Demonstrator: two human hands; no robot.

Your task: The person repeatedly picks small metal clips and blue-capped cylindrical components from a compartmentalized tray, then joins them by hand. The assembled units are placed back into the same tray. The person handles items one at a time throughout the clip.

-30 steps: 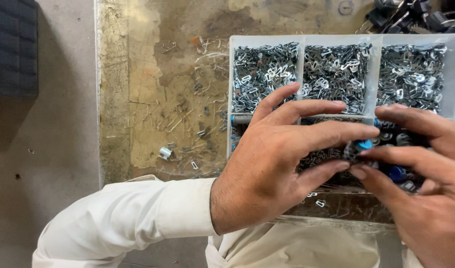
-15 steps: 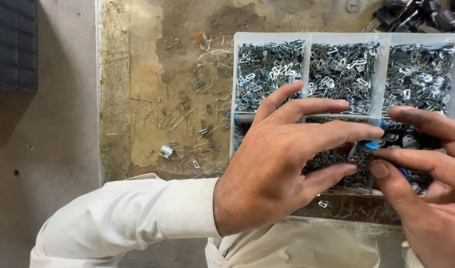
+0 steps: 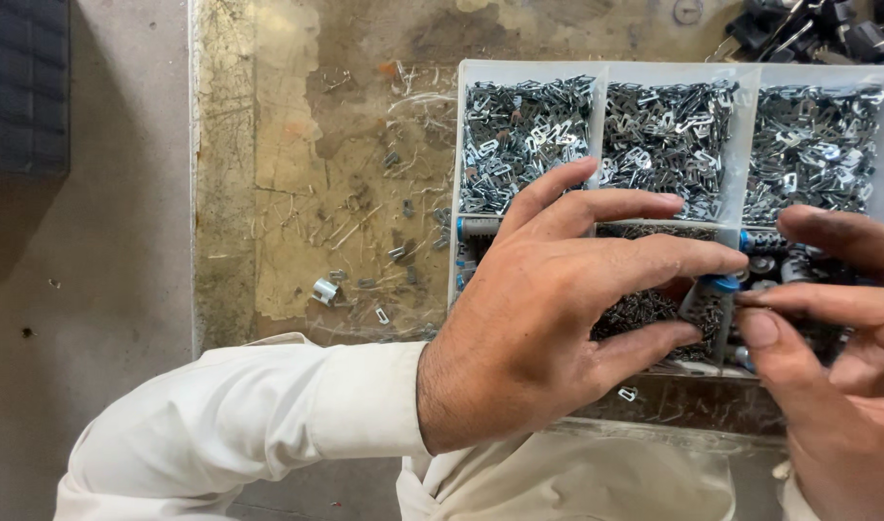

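Fingers of my left hand are spread over the tray, its fingertips by a small grey part with a blue end in the lower middle compartment. My right hand comes in from the right, its fingers loosely curled; thumb and forefinger close on that same part. I cannot tell which hand bears it. Shiny clips fill the three upper compartments. The tray sits on a stained bench, where a loose ferrule lies well apart to the left.
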